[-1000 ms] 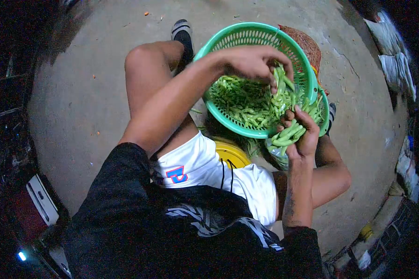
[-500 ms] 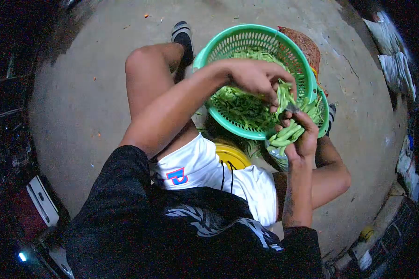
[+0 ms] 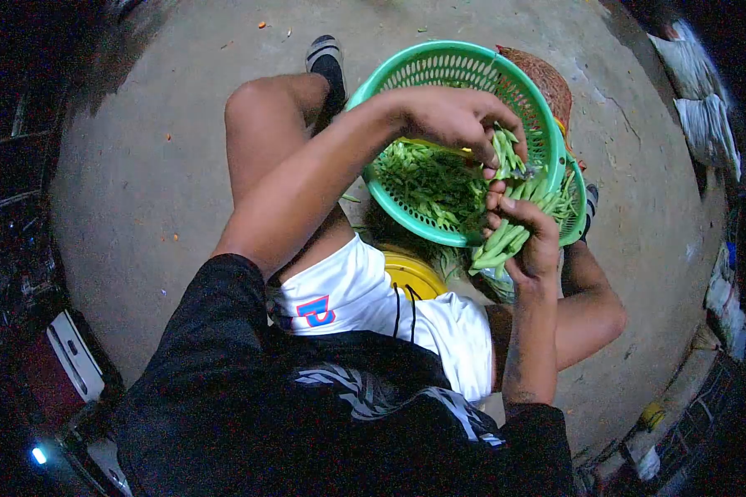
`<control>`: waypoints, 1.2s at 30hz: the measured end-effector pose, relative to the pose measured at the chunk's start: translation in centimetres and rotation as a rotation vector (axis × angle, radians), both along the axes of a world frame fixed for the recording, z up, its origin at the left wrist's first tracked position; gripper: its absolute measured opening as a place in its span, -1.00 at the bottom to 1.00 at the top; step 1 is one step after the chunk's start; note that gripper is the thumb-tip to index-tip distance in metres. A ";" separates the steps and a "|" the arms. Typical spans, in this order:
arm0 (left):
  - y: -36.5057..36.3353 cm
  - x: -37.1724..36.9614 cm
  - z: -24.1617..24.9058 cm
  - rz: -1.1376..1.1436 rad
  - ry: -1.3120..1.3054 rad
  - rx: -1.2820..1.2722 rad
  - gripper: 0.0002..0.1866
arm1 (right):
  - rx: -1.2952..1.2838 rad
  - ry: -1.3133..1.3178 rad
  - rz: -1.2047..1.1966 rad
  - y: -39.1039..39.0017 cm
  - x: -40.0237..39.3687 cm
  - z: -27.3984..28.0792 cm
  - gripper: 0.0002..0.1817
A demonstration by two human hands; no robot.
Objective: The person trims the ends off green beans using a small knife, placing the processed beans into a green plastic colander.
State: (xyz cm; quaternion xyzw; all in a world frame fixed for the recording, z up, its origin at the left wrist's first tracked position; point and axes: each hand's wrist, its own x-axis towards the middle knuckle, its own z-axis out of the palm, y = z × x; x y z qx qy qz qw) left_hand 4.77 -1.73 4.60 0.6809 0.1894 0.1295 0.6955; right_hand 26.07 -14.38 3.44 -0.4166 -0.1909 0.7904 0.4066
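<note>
My left hand reaches over the large green basket, its fingers curled around a clump of cut green bean pieces. Just below it, my right hand is closed around a bunch of whole green beans. The bunch points up toward the left hand's clump. Between the two hands shows a small dark grey bit, perhaps a blade, too blurred to name. Shredded greens fill the large basket's lower part.
A smaller green basket with more beans stands beside the large one. Behind them sits a reddish mesh sack. A yellow round object lies between my legs. White sacks lie at the far right on the concrete floor.
Both hands have shifted slightly. The bean bunch in my right hand now lies longer and more slanted, reaching up to the left hand. The dark bit between the hands shows less.
</note>
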 end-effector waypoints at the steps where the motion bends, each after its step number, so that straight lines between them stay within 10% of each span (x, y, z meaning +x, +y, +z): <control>1: 0.0 0.1 0.1 0.001 0.001 0.001 -0.56 | 0.005 -0.013 0.026 0.0 0.0 0.2 -0.61; 36: 0.2 -1.5 1.1 0.220 0.108 0.155 -0.56 | 0.052 -0.215 -0.152 -0.3 0.4 -0.8 -0.68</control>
